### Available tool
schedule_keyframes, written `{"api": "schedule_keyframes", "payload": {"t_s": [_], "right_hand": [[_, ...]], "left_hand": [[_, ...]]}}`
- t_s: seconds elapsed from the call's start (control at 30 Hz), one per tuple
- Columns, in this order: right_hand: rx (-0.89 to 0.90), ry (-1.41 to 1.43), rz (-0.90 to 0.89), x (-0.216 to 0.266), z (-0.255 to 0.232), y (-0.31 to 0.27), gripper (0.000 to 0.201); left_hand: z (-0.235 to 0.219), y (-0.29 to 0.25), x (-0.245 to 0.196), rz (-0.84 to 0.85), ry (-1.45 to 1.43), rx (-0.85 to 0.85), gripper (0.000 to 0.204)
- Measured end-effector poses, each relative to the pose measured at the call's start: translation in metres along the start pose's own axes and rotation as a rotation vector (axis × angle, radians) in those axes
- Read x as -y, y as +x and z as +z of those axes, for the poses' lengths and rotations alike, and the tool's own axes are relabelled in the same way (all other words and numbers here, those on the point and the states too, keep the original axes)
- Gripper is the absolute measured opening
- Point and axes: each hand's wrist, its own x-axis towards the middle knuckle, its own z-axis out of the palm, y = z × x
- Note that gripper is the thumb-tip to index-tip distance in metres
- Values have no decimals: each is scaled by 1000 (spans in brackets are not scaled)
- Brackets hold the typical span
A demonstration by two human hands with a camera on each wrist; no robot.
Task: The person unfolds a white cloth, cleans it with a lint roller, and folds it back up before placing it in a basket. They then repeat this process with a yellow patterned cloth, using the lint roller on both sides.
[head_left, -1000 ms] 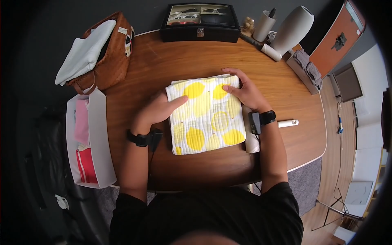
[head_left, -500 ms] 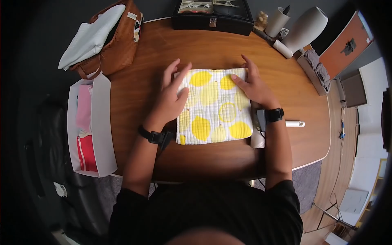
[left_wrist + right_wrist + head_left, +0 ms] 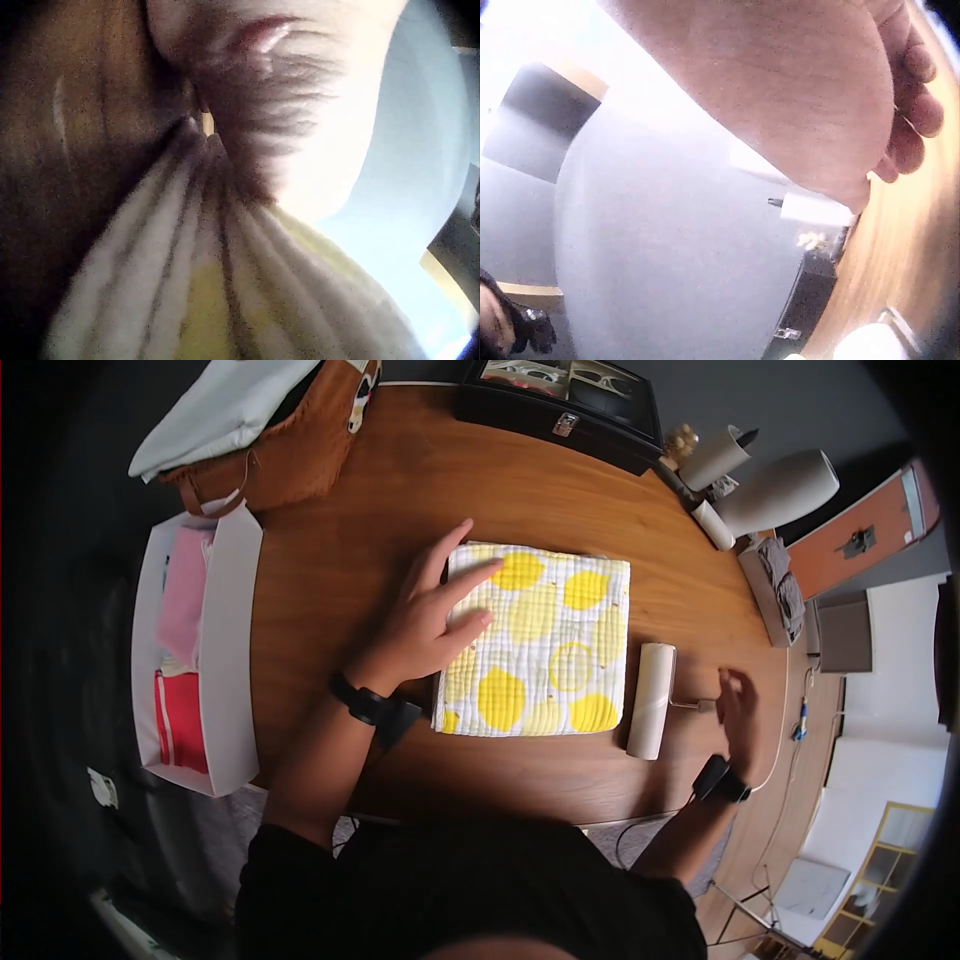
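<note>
A folded quilted cloth [image 3: 545,660], white with yellow lemons, lies on the wooden table before me. My left hand [image 3: 425,615] rests along its left edge, fingers spread and thumb over the top. Its ribs run close under that hand in the left wrist view, where the fingers are hidden. Right of the cloth lies a lint roller [image 3: 652,700] with a white paper roll and a wire arm. My right hand [image 3: 738,715], slightly blurred, is at the roller's handle end with fingers loosely bent; the right wrist view shows the fingertips [image 3: 926,112] with nothing between them.
A white bin [image 3: 235,650] with pink and red cloths stands at left, behind it a brown basket [image 3: 295,470] with a pale cloth. At the back are a black eyeglass case [image 3: 560,420], a grey vase-like object [image 3: 785,495] and a box of grey cloth [image 3: 770,590].
My right hand has left the cloth's right edge and moved right and nearer me, to the roller's handle. My left hand stays at the cloth's left side. The head view has turned slightly.
</note>
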Motion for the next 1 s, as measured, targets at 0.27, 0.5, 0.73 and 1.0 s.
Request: {"api": "schedule_keyframes", "payload": {"t_s": [0.27,0.5,0.73,1.0], "right_hand": [[-5,320,209,-14,34,-20,36],[-215,374,-216,47,49,6,25],[-324,299,-873,177,52,-32,19],[-134,851,-1202,247,68,-76,15]], "left_hand": [[-1,-2,2,-3,91,58,62],[-6,-7,-7,-23,118,58,62],[0,-5,4,-34,46,-31,48],[8,-6,17,-120,-218,-191,42]]}}
